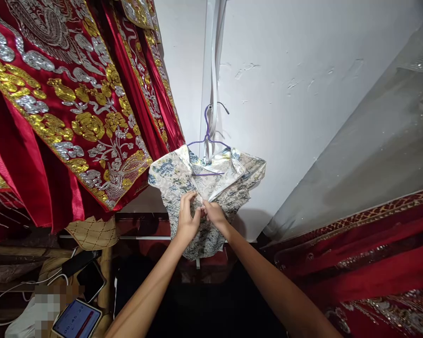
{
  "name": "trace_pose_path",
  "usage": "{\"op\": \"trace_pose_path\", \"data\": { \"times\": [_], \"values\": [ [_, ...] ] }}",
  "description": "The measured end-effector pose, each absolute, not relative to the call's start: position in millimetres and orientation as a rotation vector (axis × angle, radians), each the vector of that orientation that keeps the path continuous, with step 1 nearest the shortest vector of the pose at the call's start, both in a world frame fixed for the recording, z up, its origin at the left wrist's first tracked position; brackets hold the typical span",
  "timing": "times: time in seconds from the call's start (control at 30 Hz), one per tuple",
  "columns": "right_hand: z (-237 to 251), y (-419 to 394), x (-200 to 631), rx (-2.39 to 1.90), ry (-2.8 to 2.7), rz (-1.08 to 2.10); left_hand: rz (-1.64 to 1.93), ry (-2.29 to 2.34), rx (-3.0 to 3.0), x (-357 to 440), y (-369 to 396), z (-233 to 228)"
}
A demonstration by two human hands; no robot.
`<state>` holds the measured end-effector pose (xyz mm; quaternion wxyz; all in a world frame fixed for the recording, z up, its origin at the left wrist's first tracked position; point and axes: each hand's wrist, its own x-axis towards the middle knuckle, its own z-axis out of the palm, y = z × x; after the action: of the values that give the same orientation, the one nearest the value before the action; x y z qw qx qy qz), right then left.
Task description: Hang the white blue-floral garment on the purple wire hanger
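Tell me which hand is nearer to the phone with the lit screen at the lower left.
The left hand. It grips the floral garment on the purple hanger, on the side toward the lit phone. The right hand pinches the same fabric just beyond it, farther from the phone.

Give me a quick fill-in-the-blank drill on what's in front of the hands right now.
1. The small floral garment hangs on a ____ wire hanger.
2. The left hand and right hand meet at the garment's ____.
3. The big robe at upper left is ____ with gold and silver embroidery.
4. A lit phone lies at the lower ____.

Missing words: purple; front; red; left
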<state>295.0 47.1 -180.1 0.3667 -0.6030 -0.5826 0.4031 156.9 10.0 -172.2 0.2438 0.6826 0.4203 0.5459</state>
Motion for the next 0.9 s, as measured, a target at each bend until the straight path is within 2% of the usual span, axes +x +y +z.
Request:
{"op": "trace_pose_path", "data": {
  "times": [0.3, 0.5, 0.73, 0.9],
  "values": [
    [-198.4, -0.7, 302.2, -1.455, -1.338, 1.245, 1.389, 1.158, 1.676, 168.6, -7.9, -222.0],
    [-193.4, -24.7, 311.2, -1.370, -1.223, 1.306, 1.304, 1.014, 1.761, 175.0, -21.4, -222.4],
    [-181.6, -52.6, 297.1, -1.292, -1.023, 1.381, 1.319, 1.060, 1.764, 182.8, -40.2, -223.6],
    [-142.6, -41.1, 304.2, -1.215, -1.004, 1.427, 1.339, 1.122, 1.762, 185.4, -53.9, -222.0]
  ]
}}
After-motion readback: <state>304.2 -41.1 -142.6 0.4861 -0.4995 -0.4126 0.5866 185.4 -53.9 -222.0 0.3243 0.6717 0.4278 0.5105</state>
